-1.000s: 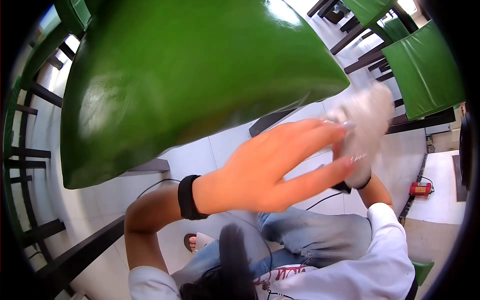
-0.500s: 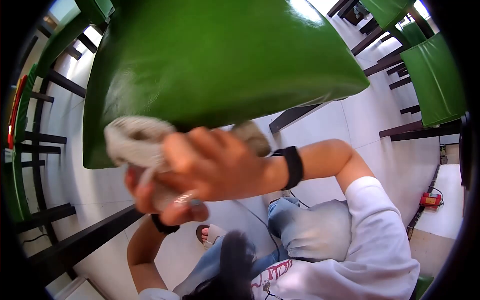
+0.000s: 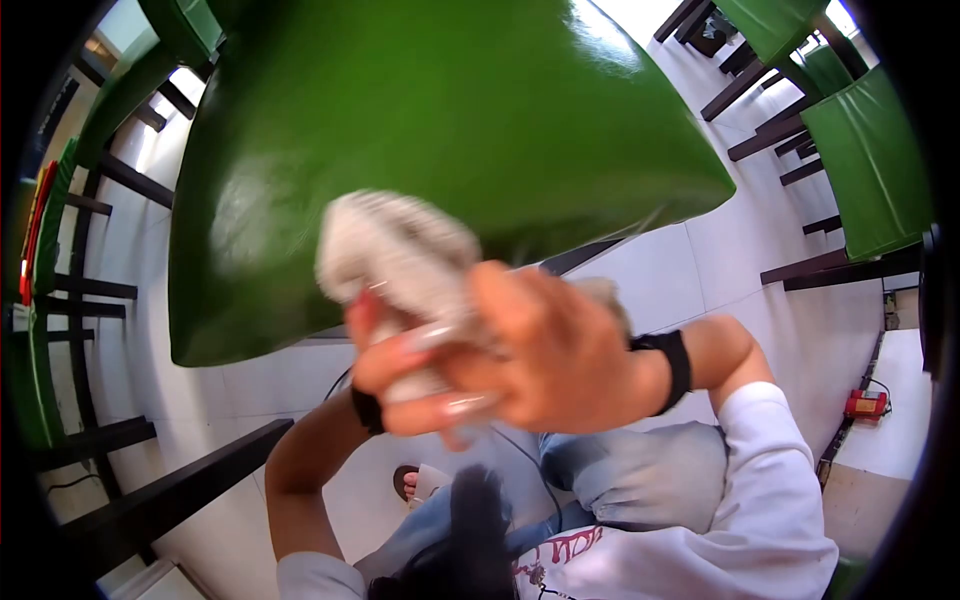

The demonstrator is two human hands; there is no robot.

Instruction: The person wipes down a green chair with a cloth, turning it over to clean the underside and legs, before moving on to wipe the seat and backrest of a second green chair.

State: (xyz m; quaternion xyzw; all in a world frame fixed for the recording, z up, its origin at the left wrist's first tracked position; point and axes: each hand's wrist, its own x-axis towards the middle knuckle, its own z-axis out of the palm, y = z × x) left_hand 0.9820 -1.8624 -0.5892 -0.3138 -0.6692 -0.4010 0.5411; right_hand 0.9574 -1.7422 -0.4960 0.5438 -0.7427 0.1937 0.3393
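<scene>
A crumpled off-white cloth (image 3: 400, 240) is bunched between my two hands, in front of the near edge of a shiny green padded surface (image 3: 430, 120). My right hand (image 3: 570, 350), with a black band at its wrist, is closed on the cloth from the right. On the left side, the fingers of my left hand (image 3: 410, 375) wrap round the lower part of the cloth, their nails showing. The hands overlap, and motion blurs both of them. A greyish piece of cloth (image 3: 603, 298) shows behind my right hand.
Green-covered chairs with dark legs (image 3: 870, 170) stand at the right, with more green seating (image 3: 120, 90) at the left. A dark wooden bar (image 3: 190, 480) crosses the lower left. A small red object (image 3: 866, 405) lies at the far right. A thin cable crosses the pale floor.
Both hands and the cloth have moved to the right. The cloth now stands higher, more upright, before the green surface.
</scene>
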